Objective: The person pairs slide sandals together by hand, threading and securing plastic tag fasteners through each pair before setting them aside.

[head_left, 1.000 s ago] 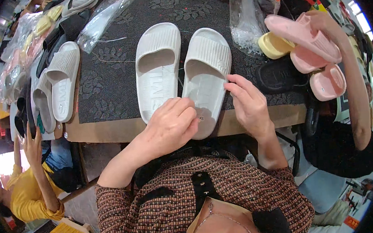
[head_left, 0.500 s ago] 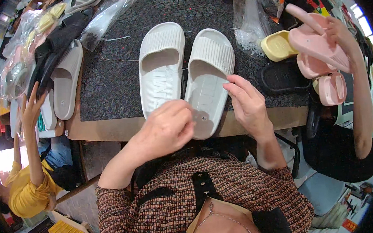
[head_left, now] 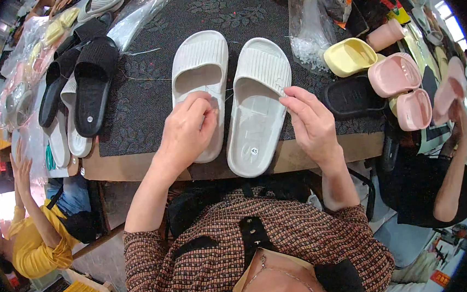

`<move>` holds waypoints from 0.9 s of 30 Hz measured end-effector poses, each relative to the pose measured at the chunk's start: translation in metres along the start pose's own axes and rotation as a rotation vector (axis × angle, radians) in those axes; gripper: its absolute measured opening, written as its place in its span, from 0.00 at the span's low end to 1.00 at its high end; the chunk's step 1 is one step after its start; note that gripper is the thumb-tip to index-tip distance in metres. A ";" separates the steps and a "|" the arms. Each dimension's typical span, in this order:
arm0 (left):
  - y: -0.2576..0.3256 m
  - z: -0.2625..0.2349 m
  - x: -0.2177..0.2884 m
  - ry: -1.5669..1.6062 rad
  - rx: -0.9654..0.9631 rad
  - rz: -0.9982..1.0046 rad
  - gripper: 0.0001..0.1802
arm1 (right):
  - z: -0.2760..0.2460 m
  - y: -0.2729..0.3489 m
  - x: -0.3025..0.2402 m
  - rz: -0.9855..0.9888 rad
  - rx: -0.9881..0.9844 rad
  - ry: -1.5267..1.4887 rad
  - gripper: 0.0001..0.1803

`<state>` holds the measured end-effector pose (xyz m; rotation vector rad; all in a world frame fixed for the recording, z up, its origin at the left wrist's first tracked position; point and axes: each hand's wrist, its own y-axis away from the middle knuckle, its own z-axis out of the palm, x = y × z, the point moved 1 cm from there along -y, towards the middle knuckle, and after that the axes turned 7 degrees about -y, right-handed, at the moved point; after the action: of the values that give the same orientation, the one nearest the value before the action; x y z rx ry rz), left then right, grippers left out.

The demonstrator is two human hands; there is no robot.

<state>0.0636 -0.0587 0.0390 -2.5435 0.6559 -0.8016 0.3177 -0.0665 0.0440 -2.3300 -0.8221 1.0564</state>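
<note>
Two light grey slide sandals lie side by side on the dark patterned cloth, toes pointing away from me. Over the footbed of the left slide sandal (head_left: 198,55), my left hand (head_left: 188,125) is curled with its fingers pinched together; what it holds, if anything, is hidden. At the strap's lower right edge on the right slide sandal (head_left: 255,108), my right hand (head_left: 311,123) pinches with thumb and fingertips. A round white sticker (head_left: 254,151) sits on that sandal's heel.
Black slide sandals (head_left: 94,74) lie at the left beside clear plastic bags. At the right are a yellow sandal (head_left: 350,57), a black sandal (head_left: 353,96) and pink sandals (head_left: 394,74). Clear bundled fasteners (head_left: 313,43) lie behind. Co-workers sit at both sides.
My left hand has moved up and left, off the right sandal's heel onto the left sandal. The left co-worker has let go of black sandals; the right one has moved a pink sandal away.
</note>
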 end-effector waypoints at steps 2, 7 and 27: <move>-0.003 0.005 -0.001 -0.020 0.007 0.000 0.06 | 0.000 -0.003 0.003 0.005 0.027 -0.011 0.17; -0.016 0.014 -0.011 -0.073 -0.024 -0.051 0.06 | -0.004 -0.013 0.013 0.005 0.037 0.004 0.16; -0.016 0.025 -0.006 -0.113 0.048 -0.006 0.11 | -0.001 -0.064 0.093 0.079 -0.416 0.478 0.14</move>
<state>0.0793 -0.0373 0.0251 -2.5272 0.5867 -0.6616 0.3463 0.0427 0.0359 -2.8132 -0.8163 0.3348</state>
